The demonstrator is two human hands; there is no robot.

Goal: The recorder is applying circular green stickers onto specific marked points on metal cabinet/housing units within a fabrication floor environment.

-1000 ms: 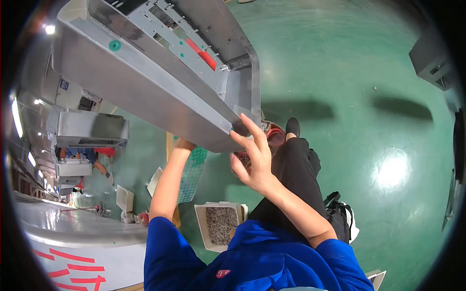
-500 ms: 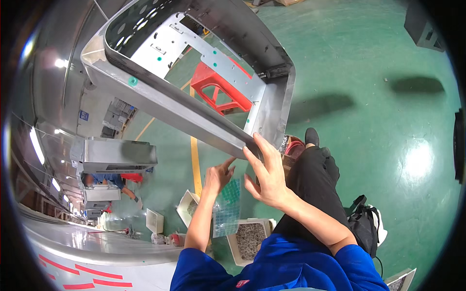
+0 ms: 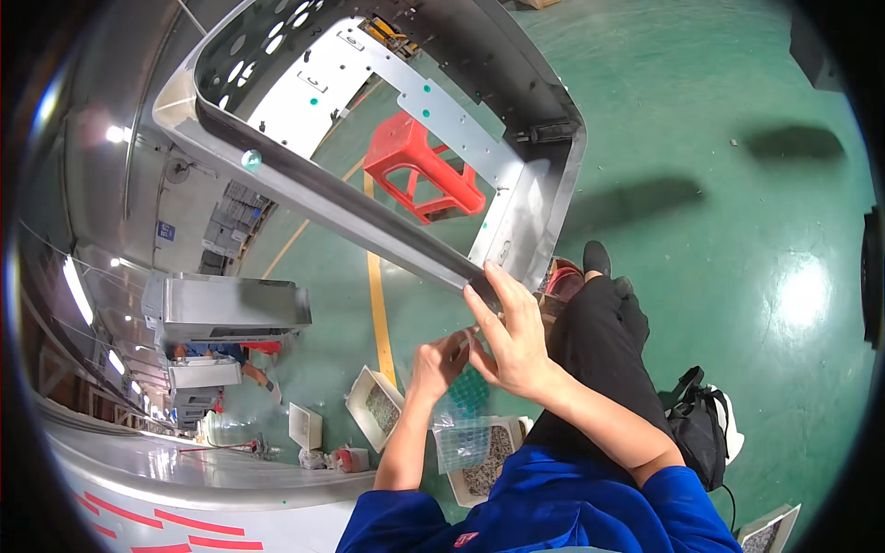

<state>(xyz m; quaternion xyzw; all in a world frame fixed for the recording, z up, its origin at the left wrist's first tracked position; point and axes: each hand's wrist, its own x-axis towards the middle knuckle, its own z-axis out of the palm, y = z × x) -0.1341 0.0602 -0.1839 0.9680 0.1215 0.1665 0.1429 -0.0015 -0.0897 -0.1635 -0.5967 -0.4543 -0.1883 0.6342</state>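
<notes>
A large grey metal housing [image 3: 369, 217] with an open middle stands tilted before me. Green round dots mark its rim and the inner plate [image 3: 466, 115]. My right hand [image 3: 514, 341] has its fingers stretched apart, with the fingertips at the housing's near lower corner. Beside its thumb, my left hand [image 3: 438, 364] is closed, fingertips pinched close to that thumb. From the left hand hangs a translucent sheet with green round dots [image 3: 464, 410]; the grip itself is hidden. Whether a loose dot sits between the fingertips is too small to tell.
A red plastic stool [image 3: 419, 166] shows through the housing. Pale bins [image 3: 373, 405] with speckled contents stand on the green floor near my legs. A black bag [image 3: 696, 429] lies at right. Similar grey housings [image 3: 235, 304] line the left, where another person works.
My left hand has moved right and nearer to me, toward my right thumb, its fingers now pinched. The dotted sheet has shifted right with it. My right hand stays at the housing's corner.
</notes>
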